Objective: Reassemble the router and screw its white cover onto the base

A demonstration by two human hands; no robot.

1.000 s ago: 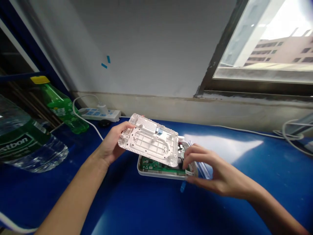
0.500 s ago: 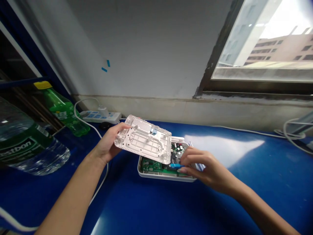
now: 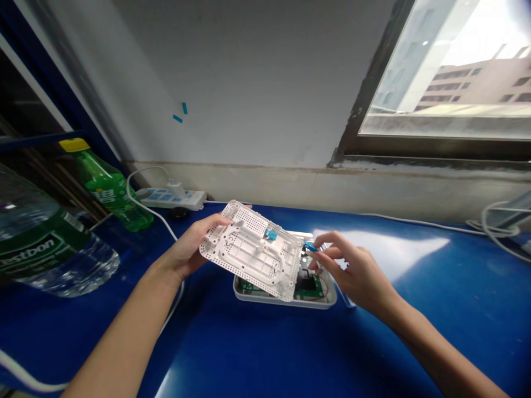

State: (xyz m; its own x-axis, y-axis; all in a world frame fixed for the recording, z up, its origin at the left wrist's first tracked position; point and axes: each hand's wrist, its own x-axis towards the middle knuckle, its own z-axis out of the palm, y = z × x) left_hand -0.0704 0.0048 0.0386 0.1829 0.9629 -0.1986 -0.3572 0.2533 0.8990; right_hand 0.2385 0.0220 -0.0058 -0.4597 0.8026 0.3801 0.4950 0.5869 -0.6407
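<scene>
My left hand [image 3: 193,240] grips the left end of a white perforated plastic cover [image 3: 253,251], thumb on its ribbed inner face. The cover is tilted above an open white housing [image 3: 286,303], with a green circuit board [image 3: 319,286] showing inside. A small blue piece [image 3: 270,235] sits on the cover near its upper edge. My right hand [image 3: 348,268] pinches a blue strip [image 3: 310,247] between thumb and fingers, beside the cover's right edge and above the housing. The strip's far end is partly hidden. The cover hides much of the board.
A clear, bluish object [image 3: 346,298] lies right of the housing, partly behind my right hand. At left stand a large water bottle [image 3: 45,243] and a green bottle [image 3: 105,185]. A white power strip [image 3: 193,200] with a plugged-in cable lies by the wall. Another cable [image 3: 418,222] runs along the back right.
My right hand has lifted the blue strip up and away from the lower part of the board. The cover has shifted right and slightly down in my left hand.
</scene>
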